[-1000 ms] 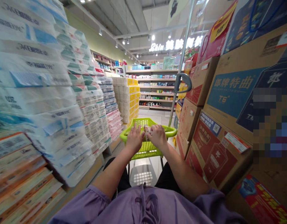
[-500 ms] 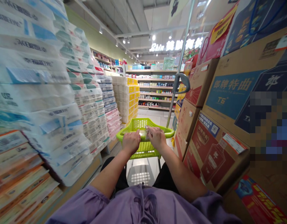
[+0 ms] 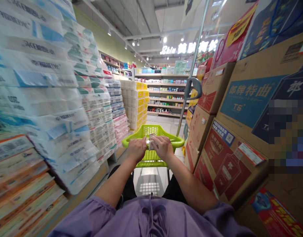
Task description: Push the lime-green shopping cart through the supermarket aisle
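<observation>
A lime-green shopping cart [image 3: 128,141] with a perforated plastic basket stands right in front of my body. My left hand [image 3: 137,149] is wrapped over the left part of its handle, thumb towards the middle. My right hand [image 3: 163,147] is curled over the handle to the right, fingers bent inward. Between the two hands, at the right fingertips, shows a small pale crumpled thing [image 3: 151,141]; its kind is too unclear to tell. The undersides of both hands are hidden.
Tall stacks of wrapped tissue packs [image 3: 52,82] line the left side. Cardboard cartons [image 3: 247,98] are piled on the right, close to the cart. A metal pole with a grey handle [image 3: 194,89] rises ahead right. Stocked shelves [image 3: 166,95] stand across the far end.
The view has turned slightly left, and the cartons on the right loom a little larger. My right fingers have shifted inward and lie flatter over the handle and the pale thing.
</observation>
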The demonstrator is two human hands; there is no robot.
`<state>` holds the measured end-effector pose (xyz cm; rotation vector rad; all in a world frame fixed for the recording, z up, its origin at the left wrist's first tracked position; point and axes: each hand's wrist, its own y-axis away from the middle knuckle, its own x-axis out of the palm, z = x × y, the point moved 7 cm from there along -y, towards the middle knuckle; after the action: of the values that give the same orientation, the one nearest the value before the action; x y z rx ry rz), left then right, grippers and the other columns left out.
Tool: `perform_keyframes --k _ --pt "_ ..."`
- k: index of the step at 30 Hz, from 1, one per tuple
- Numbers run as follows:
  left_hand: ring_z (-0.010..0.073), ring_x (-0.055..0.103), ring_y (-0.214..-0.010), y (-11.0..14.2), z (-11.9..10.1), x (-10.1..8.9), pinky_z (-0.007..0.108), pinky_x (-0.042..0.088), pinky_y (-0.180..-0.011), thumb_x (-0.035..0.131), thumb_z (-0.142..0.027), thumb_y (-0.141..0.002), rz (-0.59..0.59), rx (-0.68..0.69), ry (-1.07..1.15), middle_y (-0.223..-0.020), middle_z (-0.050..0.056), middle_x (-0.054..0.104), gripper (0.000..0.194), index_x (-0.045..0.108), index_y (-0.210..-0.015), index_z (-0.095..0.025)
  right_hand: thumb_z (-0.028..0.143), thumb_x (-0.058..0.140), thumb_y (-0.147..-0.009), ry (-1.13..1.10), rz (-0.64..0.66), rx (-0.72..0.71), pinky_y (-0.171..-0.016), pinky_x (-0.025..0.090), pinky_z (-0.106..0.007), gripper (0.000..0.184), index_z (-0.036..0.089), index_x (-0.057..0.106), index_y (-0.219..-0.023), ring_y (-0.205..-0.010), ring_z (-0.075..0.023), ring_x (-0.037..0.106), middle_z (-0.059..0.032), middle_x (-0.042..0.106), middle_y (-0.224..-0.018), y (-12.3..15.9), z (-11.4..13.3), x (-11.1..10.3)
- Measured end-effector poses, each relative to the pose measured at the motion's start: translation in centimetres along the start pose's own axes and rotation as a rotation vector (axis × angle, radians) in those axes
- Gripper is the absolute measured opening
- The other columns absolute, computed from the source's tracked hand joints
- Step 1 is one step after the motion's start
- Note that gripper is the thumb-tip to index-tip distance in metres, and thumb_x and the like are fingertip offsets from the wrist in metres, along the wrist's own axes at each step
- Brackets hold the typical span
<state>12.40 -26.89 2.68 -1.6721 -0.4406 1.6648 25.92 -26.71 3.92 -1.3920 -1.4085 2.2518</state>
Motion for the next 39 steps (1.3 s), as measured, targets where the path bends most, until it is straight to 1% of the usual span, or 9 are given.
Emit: perform_keyframes --k 3,8,11,18,23,26,31,34,39 --pt "0.0240 0.062 -0.082 0.1 -0.1 0.2 0.040 0.037 -0.078 0.031 -0.030 -0.098 -0.003 -0.011 0.013 -0.092 0.010 0.070 0.041 0.059 -0.125 -0.016 0.033 0.053 -0.091 0.009 -0.036 0.069 -0.090 0.039 -0.037 0.020 0.023 0.069 -0.101 -0.096 -0.0216 0.059 -0.0045 0.070 -0.105 -0.2 -0.7 -0.3" --pt "0.0244 0.062 -0.082 -0.1 0.1 0.4 0.040 0.038 -0.077 0.032 -0.029 -0.097 -0.005 -0.007 0.036 -0.089 0.012 0.070 0.041 0.063 -0.118 -0.014 0.037 0.062 -0.086 -0.017 -0.030 -0.073 -0.095 0.038 -0.039 0.027 0.023 0.066 -0.109 -0.105 -0.0236 0.055 -0.0061 0.068 -0.112 0.4 1.6 0.3" --pt "0.0239 0.063 -0.083 0.0 0.2 0.4 0.040 0.039 -0.078 0.033 -0.028 -0.096 -0.007 0.000 0.042 -0.091 0.013 0.070 0.040 0.063 -0.119 -0.014 0.033 0.058 -0.090 -0.053 0.010 -0.122 -0.094 0.040 -0.036 0.023 0.025 0.066 -0.110 -0.105 -0.0214 0.057 -0.0045 0.068 -0.113 0.4 1.4 0.3" --pt "0.0240 0.063 -0.086 0.0 -0.1 0.3 0.041 0.038 -0.080 0.030 -0.031 -0.098 0.017 -0.009 0.023 -0.097 0.011 0.070 0.042 0.059 -0.124 -0.016 0.020 0.054 -0.087 -0.027 -0.008 0.113 -0.092 0.045 -0.035 0.034 0.021 0.062 -0.120 -0.097 -0.0207 0.062 -0.0054 0.070 -0.109 0.0 -1.2 -0.2" --pt "0.0243 0.062 -0.082 -0.2 0.0 0.2 0.041 0.038 -0.080 0.030 -0.029 -0.098 0.046 -0.013 0.017 -0.087 0.011 0.070 0.040 0.066 -0.109 -0.013 0.022 0.054 -0.087 -0.026 -0.031 -0.079 -0.101 0.039 -0.038 0.028 0.022 0.067 -0.112 -0.112 -0.0221 0.056 -0.0062 0.064 -0.124 0.6 2.5 0.8" --pt "0.0242 0.062 -0.082 -0.2 0.1 0.1 0.040 0.038 -0.078 0.029 -0.029 -0.098 0.045 -0.007 0.011 -0.087 0.011 0.070 0.041 0.065 -0.110 -0.014 0.025 0.053 -0.090 -0.040 -0.004 -0.151 -0.099 0.039 -0.037 0.027 0.022 0.066 -0.113 -0.112 -0.0217 0.056 -0.0051 0.066 -0.121 0.7 2.7 0.8" --pt "0.0226 0.062 -0.083 -0.1 -0.2 0.1 0.039 0.037 -0.079 0.031 -0.031 -0.098 0.030 -0.001 0.019 -0.093 0.010 0.070 0.040 0.059 -0.124 -0.017 0.024 0.053 -0.089 -0.011 -0.049 0.040 -0.094 0.041 -0.036 0.017 0.020 0.068 -0.094 -0.101 -0.0220 0.059 -0.0060 0.070 -0.105 0.1 -0.9 -0.4" --pt "0.0228 0.062 -0.083 -0.1 -0.3 0.1 0.039 0.037 -0.079 0.032 -0.032 -0.098 0.032 -0.010 0.027 -0.092 0.009 0.071 0.040 0.059 -0.124 -0.017 0.023 0.053 -0.088 0.022 -0.071 0.113 -0.094 0.041 -0.036 0.015 0.019 0.067 -0.090 -0.100 -0.0223 0.058 -0.0073 0.070 -0.101 0.2 -1.3 -0.4" --pt "0.0236 0.063 -0.085 -0.3 0.1 0.4 0.039 0.038 -0.079 0.031 -0.032 -0.098 0.038 -0.024 0.029 -0.094 0.010 0.071 0.040 0.060 -0.123 -0.018 0.038 0.058 -0.088 0.012 -0.041 -0.046 -0.096 0.038 -0.038 0.023 0.022 0.066 -0.103 -0.106 -0.0231 0.055 -0.0059 0.068 -0.111 0.5 1.2 0.3"
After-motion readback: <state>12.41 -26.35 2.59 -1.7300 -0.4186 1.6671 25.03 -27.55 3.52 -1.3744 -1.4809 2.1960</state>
